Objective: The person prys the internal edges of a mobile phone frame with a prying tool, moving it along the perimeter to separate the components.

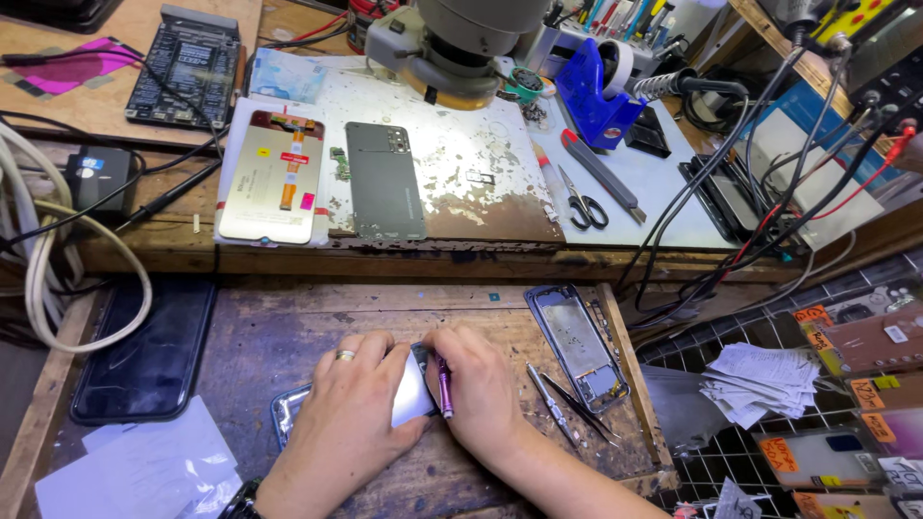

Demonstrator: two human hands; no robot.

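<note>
My left hand [341, 418], with a ring on one finger, grips a small silver-grey phone part [413, 389] lying on the worn wooden pull-out shelf [288, 322]. Beside it my right hand [481, 389] presses on the same part and holds a purple-handled tool [444, 389] upright against its edge. A blue-rimmed phone frame [286, 411] sticks out from under my left hand. To the right lie an opened phone chassis [579, 346], a metal screwdriver [550, 402] and black tweezers [580, 407].
On the upper bench lie a gold display panel [271, 178], a grey phone back cover [385, 181], scissors [582, 204] and a utility knife [601, 173]. A microscope [461, 43] hangs above. A black phone [149, 351] and papers [144, 466] lie left; cables [731, 192] run right.
</note>
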